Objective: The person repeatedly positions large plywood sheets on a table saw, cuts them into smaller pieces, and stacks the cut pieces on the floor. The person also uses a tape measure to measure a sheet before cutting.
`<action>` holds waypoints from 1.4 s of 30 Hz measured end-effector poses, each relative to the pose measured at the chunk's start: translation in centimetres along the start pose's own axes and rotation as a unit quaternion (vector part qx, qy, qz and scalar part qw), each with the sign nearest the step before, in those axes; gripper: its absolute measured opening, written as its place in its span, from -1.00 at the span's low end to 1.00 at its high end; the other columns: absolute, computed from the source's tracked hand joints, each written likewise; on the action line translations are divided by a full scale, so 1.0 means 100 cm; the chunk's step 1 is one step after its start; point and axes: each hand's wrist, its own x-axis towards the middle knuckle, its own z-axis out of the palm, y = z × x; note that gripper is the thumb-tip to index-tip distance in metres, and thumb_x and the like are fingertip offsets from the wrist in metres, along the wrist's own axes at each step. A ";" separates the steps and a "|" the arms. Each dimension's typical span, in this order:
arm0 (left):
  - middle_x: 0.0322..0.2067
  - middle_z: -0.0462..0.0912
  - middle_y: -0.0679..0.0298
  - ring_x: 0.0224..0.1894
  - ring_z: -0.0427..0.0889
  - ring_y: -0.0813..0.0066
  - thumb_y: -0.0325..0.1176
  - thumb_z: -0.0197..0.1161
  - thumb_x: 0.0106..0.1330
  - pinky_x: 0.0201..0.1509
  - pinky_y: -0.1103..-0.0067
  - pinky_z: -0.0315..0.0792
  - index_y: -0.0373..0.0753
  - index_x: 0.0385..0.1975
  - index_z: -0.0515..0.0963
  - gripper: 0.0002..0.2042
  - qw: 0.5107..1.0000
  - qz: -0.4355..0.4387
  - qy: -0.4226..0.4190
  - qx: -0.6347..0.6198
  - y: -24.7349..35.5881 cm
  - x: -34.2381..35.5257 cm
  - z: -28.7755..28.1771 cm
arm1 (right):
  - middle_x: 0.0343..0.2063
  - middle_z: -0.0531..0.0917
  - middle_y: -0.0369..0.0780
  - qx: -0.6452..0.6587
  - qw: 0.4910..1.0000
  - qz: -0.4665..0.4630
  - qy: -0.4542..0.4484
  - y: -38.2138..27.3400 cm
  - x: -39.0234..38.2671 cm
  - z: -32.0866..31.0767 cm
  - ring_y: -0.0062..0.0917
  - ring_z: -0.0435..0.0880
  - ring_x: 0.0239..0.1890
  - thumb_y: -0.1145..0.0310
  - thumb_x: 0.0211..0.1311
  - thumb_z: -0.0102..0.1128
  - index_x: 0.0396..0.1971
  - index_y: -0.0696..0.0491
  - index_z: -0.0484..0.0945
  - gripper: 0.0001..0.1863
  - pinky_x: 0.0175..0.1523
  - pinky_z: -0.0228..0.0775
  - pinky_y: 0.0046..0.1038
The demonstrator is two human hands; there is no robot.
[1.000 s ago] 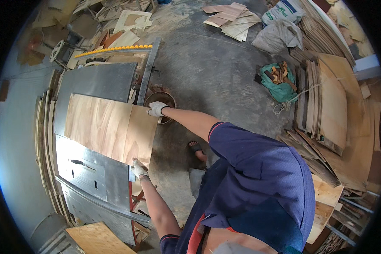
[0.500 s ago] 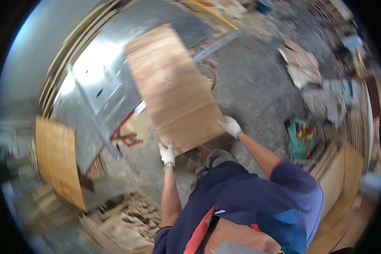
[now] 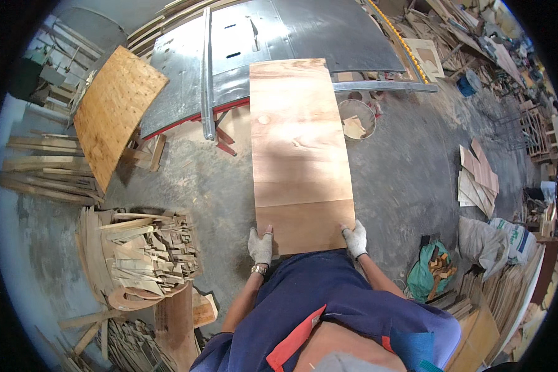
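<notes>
A long light-brown plywood panel (image 3: 299,155), crossed by a line near its near end, lies lengthwise ahead of me. Its far end reaches over the near edge of the metal saw table (image 3: 359,43). My left hand (image 3: 260,243), in a whitish knit glove with a watch at the wrist, grips the panel's near left corner, thumb on top. My right hand (image 3: 353,239), also gloved, grips the near right corner the same way. A round container with offcuts (image 3: 355,127) stands below the table edge, right of the panel.
A tan board (image 3: 118,111) leans at the table's left. Piles of scrap wood (image 3: 142,251) lie at lower left. Cut sheets (image 3: 477,180), sacks (image 3: 483,239), a green bag of offcuts (image 3: 428,273) and stacked boards (image 3: 477,316) are at right. A metal rail (image 3: 381,87) runs along the table.
I have turned from facing along the table to facing it. The panel has swung with my hands from lying crosswise on the table to pointing lengthwise away from my body.
</notes>
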 end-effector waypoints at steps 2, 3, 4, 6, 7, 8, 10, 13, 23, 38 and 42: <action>-0.29 0.66 -0.16 -0.18 0.65 -0.11 0.06 0.36 0.18 -0.10 0.21 0.46 -0.40 -0.22 0.50 -0.46 1.000 -0.017 0.008 -0.006 -0.002 -0.004 -0.008 | -0.42 0.71 -0.03 -0.010 0.999 -0.047 0.004 -0.006 0.001 0.004 -0.29 0.73 -0.33 0.11 0.12 0.38 -0.29 0.18 0.60 -0.59 -0.20 0.51 -0.29; -0.30 0.66 -0.15 -0.19 0.65 -0.09 0.05 0.36 0.18 -0.11 0.21 0.46 -0.40 -0.24 0.50 -0.47 0.999 -0.041 -0.021 -0.023 -0.002 -0.004 -0.013 | -0.43 0.71 -0.03 -0.025 0.999 -0.042 -0.008 -0.010 0.003 0.005 -0.28 0.73 -0.33 0.10 0.12 0.37 -0.29 0.19 0.60 -0.58 -0.20 0.51 -0.29; -0.32 0.66 -0.14 -0.21 0.66 -0.08 0.04 0.37 0.18 -0.11 0.22 0.46 -0.39 -0.26 0.50 -0.48 0.997 -0.055 -0.042 -0.032 0.001 0.000 -0.019 | -0.43 0.72 -0.03 -0.032 0.999 -0.039 -0.017 -0.016 0.007 0.009 -0.26 0.73 -0.33 0.09 0.12 0.37 -0.29 0.20 0.60 -0.57 -0.19 0.51 -0.29; -0.34 0.66 -0.12 -0.22 0.65 -0.06 0.02 0.38 0.18 -0.13 0.23 0.45 -0.39 -0.28 0.49 -0.50 0.997 -0.059 -0.034 -0.045 0.008 0.010 -0.026 | -0.42 0.72 -0.02 -0.035 0.997 -0.064 -0.022 -0.027 0.016 0.015 -0.21 0.73 -0.29 0.05 0.11 0.36 -0.26 0.22 0.60 -0.52 -0.16 0.52 -0.25; -0.36 0.66 -0.11 -0.23 0.65 -0.06 0.01 0.38 0.18 -0.14 0.23 0.45 -0.38 -0.30 0.49 -0.51 0.997 -0.057 -0.027 -0.045 0.012 0.016 -0.027 | -0.41 0.72 -0.01 -0.033 0.996 -0.083 -0.022 -0.034 0.022 0.020 -0.20 0.73 -0.28 0.05 0.11 0.36 -0.25 0.22 0.60 -0.52 -0.15 0.52 -0.24; -0.35 0.65 -0.12 -0.23 0.65 -0.07 0.02 0.38 0.18 -0.14 0.22 0.45 -0.39 -0.28 0.49 -0.50 0.997 -0.065 -0.022 -0.036 0.015 0.021 -0.029 | -0.41 0.72 -0.01 -0.031 0.995 -0.090 -0.029 -0.040 0.026 0.023 -0.19 0.74 -0.27 0.04 0.11 0.36 -0.24 0.22 0.61 -0.51 -0.14 0.52 -0.23; -0.34 0.65 -0.14 -0.23 0.64 -0.09 0.03 0.38 0.17 -0.14 0.22 0.45 -0.40 -0.26 0.49 -0.48 0.999 -0.050 0.002 -0.014 0.020 0.031 -0.027 | -0.40 0.72 0.01 -0.052 0.992 -0.110 -0.026 -0.054 0.038 0.026 -0.17 0.73 -0.26 0.03 0.12 0.35 -0.23 0.22 0.61 -0.50 -0.13 0.51 -0.22; -0.32 0.65 -0.17 -0.22 0.63 -0.14 0.07 0.36 0.17 -0.12 0.18 0.44 -0.42 -0.22 0.50 -0.44 0.994 -0.110 0.003 -0.006 0.018 0.050 -0.019 | -0.38 0.71 0.04 -0.093 0.988 -0.111 -0.050 -0.076 0.059 0.032 -0.14 0.73 -0.24 0.00 0.13 0.34 -0.24 0.23 0.61 -0.48 -0.11 0.52 -0.22; -0.33 0.66 -0.20 -0.24 0.63 -0.19 0.10 0.36 0.15 -0.13 0.17 0.45 -0.49 -0.22 0.52 -0.38 0.999 -0.035 0.034 -0.011 -0.029 0.131 -0.027 | -0.31 0.68 0.11 -0.212 0.971 -0.021 -0.109 -0.117 0.069 0.099 -0.02 0.69 -0.16 -0.15 0.16 0.27 -0.22 0.25 0.54 -0.36 -0.05 0.49 -0.12; -0.22 0.62 0.03 -0.23 0.51 0.40 -0.04 0.40 0.22 -0.08 0.48 0.44 -0.59 -0.09 0.44 -0.38 0.981 0.010 0.069 -0.183 -0.023 0.224 0.017 | -0.25 0.68 0.11 -0.137 0.973 0.050 -0.181 -0.174 0.137 0.127 -0.07 0.67 -0.08 -0.19 0.17 0.23 -0.15 0.25 0.48 -0.31 0.02 0.47 -0.14; -0.03 0.57 -0.10 0.01 0.52 0.22 -0.02 0.40 0.19 0.11 0.37 0.40 -0.54 0.04 0.40 -0.33 0.983 -0.038 -0.023 -0.177 0.008 0.254 0.008 | -0.27 0.68 0.07 -0.171 0.972 0.020 -0.161 -0.186 0.165 0.141 -0.09 0.68 -0.11 -0.17 0.17 0.24 -0.16 0.24 0.49 -0.34 0.01 0.48 -0.15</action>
